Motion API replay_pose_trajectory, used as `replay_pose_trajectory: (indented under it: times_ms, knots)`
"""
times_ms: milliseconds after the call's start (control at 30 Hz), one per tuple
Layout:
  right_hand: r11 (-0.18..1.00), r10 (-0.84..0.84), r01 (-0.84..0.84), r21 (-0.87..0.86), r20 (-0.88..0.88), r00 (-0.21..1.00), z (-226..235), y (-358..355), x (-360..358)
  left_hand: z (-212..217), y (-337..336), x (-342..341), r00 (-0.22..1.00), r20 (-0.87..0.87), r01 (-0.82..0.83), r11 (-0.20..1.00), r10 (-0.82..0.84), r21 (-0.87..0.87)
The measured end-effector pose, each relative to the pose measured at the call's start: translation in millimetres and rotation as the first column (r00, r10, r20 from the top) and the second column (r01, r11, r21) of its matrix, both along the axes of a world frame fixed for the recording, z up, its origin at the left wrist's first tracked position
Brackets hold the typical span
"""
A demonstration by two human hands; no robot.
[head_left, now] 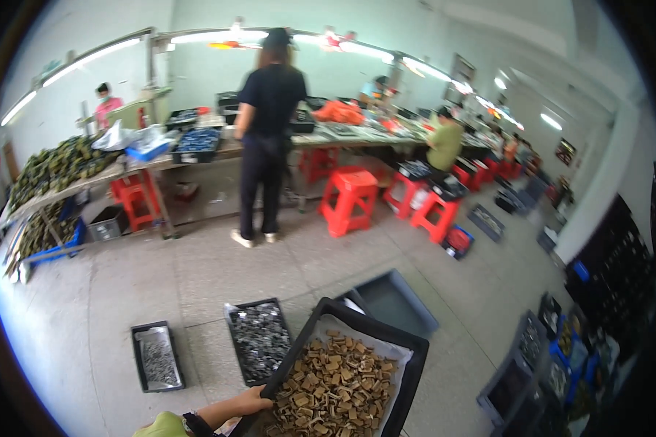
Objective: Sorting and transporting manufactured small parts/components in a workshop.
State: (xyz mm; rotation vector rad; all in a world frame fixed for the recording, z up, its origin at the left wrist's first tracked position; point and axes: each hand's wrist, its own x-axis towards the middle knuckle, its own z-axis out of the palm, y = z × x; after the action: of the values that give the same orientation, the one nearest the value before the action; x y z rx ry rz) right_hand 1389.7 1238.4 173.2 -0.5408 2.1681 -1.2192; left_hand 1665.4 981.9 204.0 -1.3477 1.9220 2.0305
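A black tray [417, 364], lined with white sheeting and heaped with small brown square pieces [335, 386], is held up in front of me at a tilt. My left hand [252, 400] grips its left rim, the fingertips hidden at the edge. A dark band circles that wrist, below a yellow-green sleeve. My right hand is out of the picture. Below the tray, on the floor, stand a black tray of shiny silvery pieces [259, 342] and a smaller black tray of grey bits [158, 357].
A grey divided bin [397, 302] lies beyond my tray. Crates with parts [528, 342] stand at right. Red stools [348, 200] line a long workbench [226, 149]. A person in dark clothes [270, 102] stands there; others sit along it. Greenish-brown parts [58, 167] are heaped at left.
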Motion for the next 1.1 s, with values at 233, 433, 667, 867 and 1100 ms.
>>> replay_pose_trajectory:
  times_ms: [233,433,667,867,1100]
  knots:
    - [0.984,-0.135,0.141,0.106,-0.061,0.989,-29,60,-158,-8,9,-209,0.985,-0.145,0.101,0.995,-0.097,0.02]
    - [0.954,-0.298,0.298,0.046,-0.002,0.955,-5,58,-310,-38,-16,-420,0.939,-0.15,0.296,0.949,-0.31,-0.107]
    - [0.852,-0.524,0.524,0.009,0.038,0.851,50,54,-472,-9,-36,-652,0.837,-0.222,0.508,0.861,-0.5,-0.022]
    - [0.846,-0.532,0.533,-0.018,-0.066,0.844,11,59,-648,-22,-42,-847,0.791,-0.322,0.539,0.841,-0.52,-0.034]
    - [0.919,-0.394,0.391,0.051,0.061,0.917,39,30,-906,-14,-53,-1064,0.87,-0.271,0.43,0.903,-0.411,0.009]
